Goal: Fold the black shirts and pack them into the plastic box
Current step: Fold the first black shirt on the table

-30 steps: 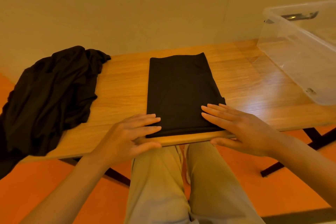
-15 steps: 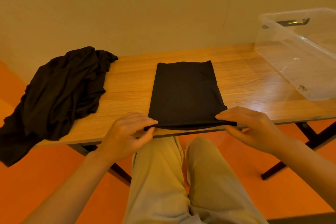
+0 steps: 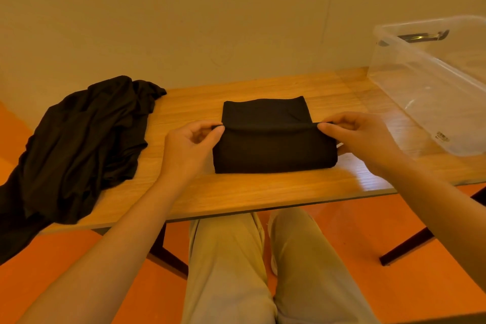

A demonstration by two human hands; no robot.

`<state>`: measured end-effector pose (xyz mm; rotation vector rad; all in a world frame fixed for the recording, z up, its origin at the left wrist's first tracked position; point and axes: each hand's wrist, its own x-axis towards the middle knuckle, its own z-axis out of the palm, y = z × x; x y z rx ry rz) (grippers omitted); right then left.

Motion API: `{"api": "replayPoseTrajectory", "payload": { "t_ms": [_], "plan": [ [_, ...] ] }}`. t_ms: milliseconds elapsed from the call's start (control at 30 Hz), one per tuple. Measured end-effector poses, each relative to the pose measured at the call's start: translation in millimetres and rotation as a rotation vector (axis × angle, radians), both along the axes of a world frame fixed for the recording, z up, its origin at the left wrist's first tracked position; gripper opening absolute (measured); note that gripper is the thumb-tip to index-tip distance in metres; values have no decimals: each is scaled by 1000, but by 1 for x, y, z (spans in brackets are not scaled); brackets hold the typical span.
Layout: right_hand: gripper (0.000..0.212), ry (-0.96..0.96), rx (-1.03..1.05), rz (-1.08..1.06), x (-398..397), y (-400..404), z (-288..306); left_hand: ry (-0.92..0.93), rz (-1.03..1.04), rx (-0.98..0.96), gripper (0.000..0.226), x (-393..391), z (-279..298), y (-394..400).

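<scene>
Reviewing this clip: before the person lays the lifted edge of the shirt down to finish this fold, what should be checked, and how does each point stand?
1. Both corners gripped: ok. The left hand and the right hand each pinch one end of the lifted edge of the folded shirt.
2. Edge level: ok, it runs roughly straight between the hands.
3. Landing area free: ok, the shirt's far part lies flat with nothing on it.
4. Shirt fully on the table: ok, away from the near edge.
5. Plastic box ready: ok as far as visible, open and empty; its right part is out of frame.
6. More work waiting: not ok, the crumpled shirt pile is unfolded and hangs off the table's left end.
</scene>
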<state>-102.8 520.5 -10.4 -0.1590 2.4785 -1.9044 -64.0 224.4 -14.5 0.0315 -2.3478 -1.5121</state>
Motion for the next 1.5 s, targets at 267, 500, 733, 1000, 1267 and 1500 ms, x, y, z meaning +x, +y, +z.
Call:
{"api": "replayPoseTrajectory", "payload": {
  "t_ms": [267, 500, 733, 1000, 1267, 1500],
  "plan": [
    [15, -182, 313, -86, -45, -16, -1, -235, 94, -157, 14, -47, -6, 3],
    [26, -63, 605, -97, -50, -16, -13, -280, 113, -294, 23, -55, -19, -4],
    [36, -32, 833, -109, -46, -21, -17, -303, 152, -421, 24, -58, -24, -5],
    [47, 457, 892, -8, -7, -54, -12, 89, 106, -756, 42, -39, -11, 26],
    [79, 239, 1159, 261, -8, -50, -50, -360, -222, -1021, 67, -31, -44, 42],
    [89, 176, 1091, 340, -5, -40, -33, -461, -226, -922, 70, -16, -32, 48]
  ]
}}
